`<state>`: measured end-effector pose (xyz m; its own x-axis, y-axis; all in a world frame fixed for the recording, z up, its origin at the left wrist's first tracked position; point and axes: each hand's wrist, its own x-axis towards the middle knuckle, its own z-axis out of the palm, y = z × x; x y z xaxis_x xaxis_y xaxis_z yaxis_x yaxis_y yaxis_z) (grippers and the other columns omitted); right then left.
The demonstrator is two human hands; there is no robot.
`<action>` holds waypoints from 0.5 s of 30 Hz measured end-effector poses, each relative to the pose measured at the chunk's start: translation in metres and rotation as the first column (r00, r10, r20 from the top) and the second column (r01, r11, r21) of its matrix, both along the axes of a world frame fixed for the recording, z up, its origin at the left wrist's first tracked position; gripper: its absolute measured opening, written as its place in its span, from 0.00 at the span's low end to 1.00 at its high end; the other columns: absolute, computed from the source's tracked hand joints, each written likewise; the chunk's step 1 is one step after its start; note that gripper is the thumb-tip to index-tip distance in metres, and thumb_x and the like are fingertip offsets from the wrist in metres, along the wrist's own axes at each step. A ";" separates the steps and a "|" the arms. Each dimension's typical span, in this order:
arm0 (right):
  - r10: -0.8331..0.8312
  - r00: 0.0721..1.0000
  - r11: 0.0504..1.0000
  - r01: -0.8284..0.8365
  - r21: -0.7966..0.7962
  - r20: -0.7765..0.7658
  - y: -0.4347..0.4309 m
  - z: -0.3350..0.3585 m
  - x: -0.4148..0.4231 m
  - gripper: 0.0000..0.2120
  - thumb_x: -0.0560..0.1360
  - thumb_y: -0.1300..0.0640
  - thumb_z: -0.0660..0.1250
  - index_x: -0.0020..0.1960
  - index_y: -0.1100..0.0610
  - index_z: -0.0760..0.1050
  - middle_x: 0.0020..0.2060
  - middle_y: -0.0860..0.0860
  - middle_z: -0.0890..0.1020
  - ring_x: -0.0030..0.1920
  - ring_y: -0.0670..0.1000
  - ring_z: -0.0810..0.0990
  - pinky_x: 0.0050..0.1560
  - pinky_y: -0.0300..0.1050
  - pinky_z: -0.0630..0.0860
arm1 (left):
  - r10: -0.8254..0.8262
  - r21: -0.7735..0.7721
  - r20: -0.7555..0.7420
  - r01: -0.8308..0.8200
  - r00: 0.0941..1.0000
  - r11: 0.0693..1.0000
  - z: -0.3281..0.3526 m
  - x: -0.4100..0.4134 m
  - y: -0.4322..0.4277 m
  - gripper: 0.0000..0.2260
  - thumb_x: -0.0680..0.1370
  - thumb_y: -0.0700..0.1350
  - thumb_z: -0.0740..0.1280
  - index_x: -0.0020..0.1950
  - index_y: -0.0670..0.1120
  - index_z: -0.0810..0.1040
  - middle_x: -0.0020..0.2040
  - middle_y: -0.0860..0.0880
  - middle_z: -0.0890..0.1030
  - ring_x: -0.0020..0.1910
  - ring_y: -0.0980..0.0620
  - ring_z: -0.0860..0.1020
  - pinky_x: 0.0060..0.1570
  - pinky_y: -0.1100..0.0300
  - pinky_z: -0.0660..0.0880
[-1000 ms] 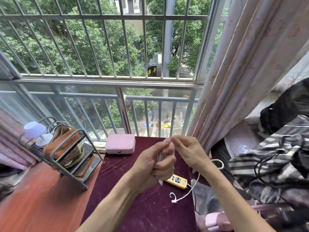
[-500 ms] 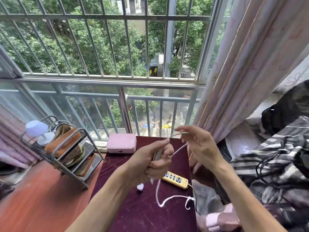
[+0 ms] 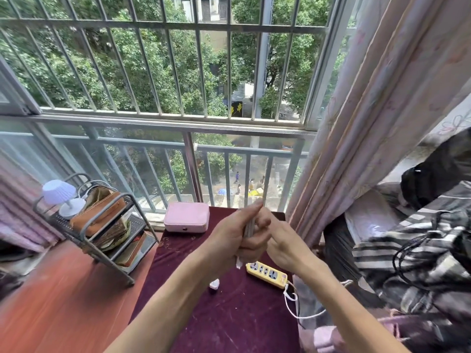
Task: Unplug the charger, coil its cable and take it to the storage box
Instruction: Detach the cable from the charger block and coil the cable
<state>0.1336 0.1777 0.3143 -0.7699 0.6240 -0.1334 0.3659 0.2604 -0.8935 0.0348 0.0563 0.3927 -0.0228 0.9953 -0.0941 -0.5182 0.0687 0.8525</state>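
Single head cam, wide-angle, pitched forward-down, facing barred window [image 3: 178,72]; left hand [image 3: 237,238] and right hand [image 3: 283,245] close, frame centre; maroon table [image 3: 229,314] right below, curtain [image 3: 382,98] at right edge.

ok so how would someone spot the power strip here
Find the dark red table under the barred window. Near its right edge lies the power strip. It is the only yellow thing there, long with a row of sockets, unlike the pink case at the back.
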 end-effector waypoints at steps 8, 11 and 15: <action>0.182 0.958 0.896 -0.255 0.364 0.222 -0.048 -0.014 0.020 0.12 0.85 0.38 0.48 0.57 0.42 0.66 0.37 0.46 0.81 0.38 0.56 0.81 0.43 0.56 0.75 | 0.119 -0.017 0.127 -0.118 0.985 0.993 -0.012 -0.021 0.012 0.07 0.82 0.43 0.58 0.49 0.43 0.72 0.23 0.52 0.65 0.18 0.56 0.62 0.22 0.62 0.58; 0.214 0.935 0.833 -0.326 0.447 0.284 -0.058 0.001 0.034 0.13 0.87 0.42 0.51 0.57 0.48 0.70 0.42 0.48 0.82 0.45 0.59 0.82 0.48 0.59 0.78 | 0.170 -0.046 0.064 -0.167 0.983 0.985 -0.023 -0.032 0.016 0.07 0.83 0.38 0.55 0.57 0.39 0.71 0.27 0.49 0.70 0.22 0.52 0.68 0.26 0.60 0.69; 0.218 0.927 0.759 -0.357 0.544 0.304 -0.051 0.038 0.045 0.16 0.85 0.39 0.57 0.52 0.50 0.76 0.41 0.45 0.81 0.45 0.50 0.81 0.49 0.55 0.78 | 0.111 -0.075 -0.071 -0.116 0.991 0.990 -0.045 -0.041 0.014 0.06 0.81 0.38 0.58 0.55 0.39 0.72 0.32 0.44 0.79 0.29 0.47 0.77 0.34 0.58 0.76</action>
